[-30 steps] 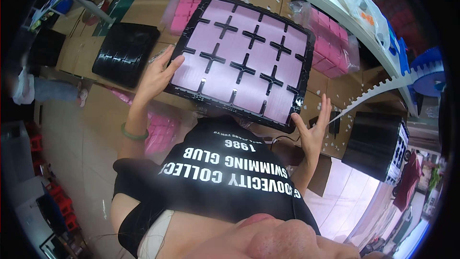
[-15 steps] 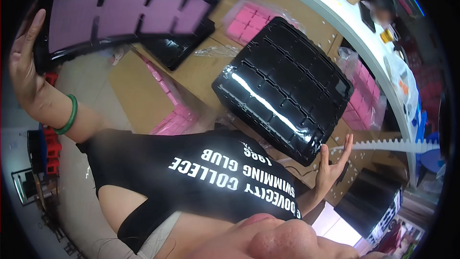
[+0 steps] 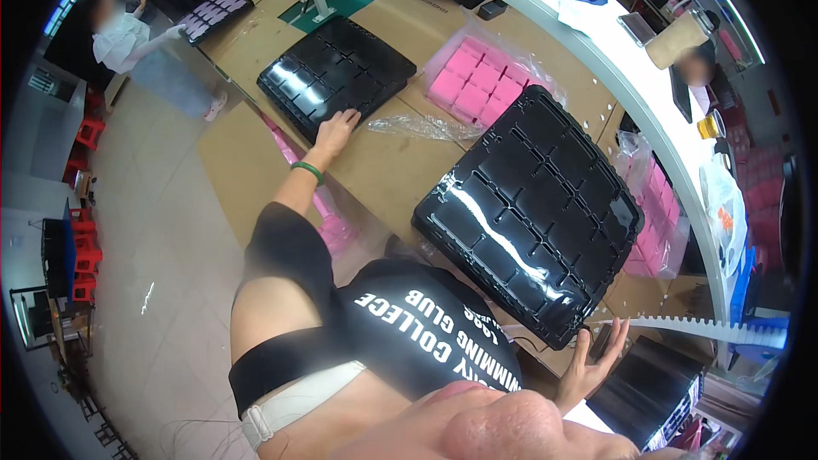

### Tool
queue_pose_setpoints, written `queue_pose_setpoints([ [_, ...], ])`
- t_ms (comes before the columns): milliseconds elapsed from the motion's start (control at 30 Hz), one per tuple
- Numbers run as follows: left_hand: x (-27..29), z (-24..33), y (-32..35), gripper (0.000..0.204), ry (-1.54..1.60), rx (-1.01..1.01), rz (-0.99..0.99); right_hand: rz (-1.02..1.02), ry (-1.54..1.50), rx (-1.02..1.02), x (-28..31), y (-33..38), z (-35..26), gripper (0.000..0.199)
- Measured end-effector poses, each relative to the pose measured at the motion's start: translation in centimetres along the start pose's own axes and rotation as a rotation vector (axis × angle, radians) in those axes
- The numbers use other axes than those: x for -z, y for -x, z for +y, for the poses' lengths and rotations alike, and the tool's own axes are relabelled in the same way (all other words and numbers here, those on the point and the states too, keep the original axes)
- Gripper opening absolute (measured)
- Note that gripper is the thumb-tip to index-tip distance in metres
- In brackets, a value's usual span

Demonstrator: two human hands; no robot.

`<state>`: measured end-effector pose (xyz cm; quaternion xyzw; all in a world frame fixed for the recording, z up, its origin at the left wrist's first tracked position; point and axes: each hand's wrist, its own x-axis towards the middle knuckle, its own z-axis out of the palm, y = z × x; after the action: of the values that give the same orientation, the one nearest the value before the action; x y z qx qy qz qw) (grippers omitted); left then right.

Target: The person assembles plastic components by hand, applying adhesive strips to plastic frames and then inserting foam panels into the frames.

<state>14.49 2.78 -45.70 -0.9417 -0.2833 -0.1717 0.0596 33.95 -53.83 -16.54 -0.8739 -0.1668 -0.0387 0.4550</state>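
1. Left grip (image 3: 339, 129) is laid on the near edge of the left black tray (image 3: 336, 68); whether the rim is grasped cannot be judged.
2. Right grip (image 3: 590, 363) is spread and released beside the near corner of the right black tray (image 3: 530, 204).
3. Both trays are borne by the worktop (image 3: 372, 165); pink blocks (image 3: 477, 77) are set between, farther away.
4. If lifted by one edge only, the left black tray could be flexed or dropped.
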Motion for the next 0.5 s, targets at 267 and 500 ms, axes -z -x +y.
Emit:
queue_pose_setpoints([
  [267, -1.1, -0.8, 2.3, 0.038, 0.008, 0.093, -0.046, -0.014, 0.052, -0.113, 0.4, 1.6, -2.0, 0.067],
  [500, 0.4, 1.9, -1.1, 0.039, -0.285, 0.161, -0.390, 0.407, -0.221, -0.104, 4.3, -1.4, 4.1, 0.054],
])
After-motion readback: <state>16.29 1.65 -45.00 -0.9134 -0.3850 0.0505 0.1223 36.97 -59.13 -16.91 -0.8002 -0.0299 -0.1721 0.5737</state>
